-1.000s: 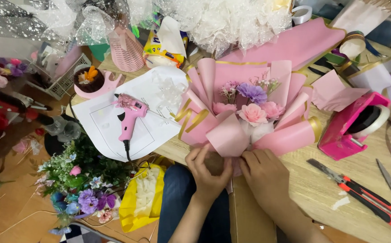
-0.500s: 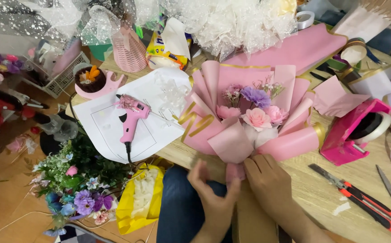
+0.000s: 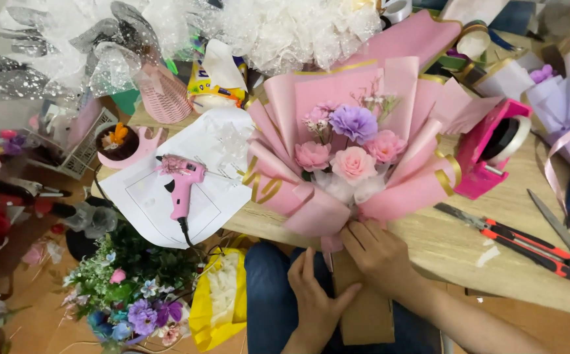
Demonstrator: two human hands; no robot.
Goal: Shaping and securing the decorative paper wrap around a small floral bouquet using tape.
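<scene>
Cluttered wooden worktable (image 3: 442, 242) — pink bouquet (image 3: 354, 157) at centre, now tilted up. Right hand (image 3: 380, 252) still pinching gathered wrap at base; left hand (image 3: 314, 298) slipped lower, fingers loosely spread around stem. Pink glue gun (image 3: 181, 187) left.

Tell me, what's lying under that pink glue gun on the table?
The pink glue gun rests on a white paper sheet, which lies on the wooden table. Whatever sits beneath the paper is covered. Its black cord drops off the table's edge.

Bright, even overhead light, soft shadows (edges bend, wide-angle), pic sharp.
</scene>
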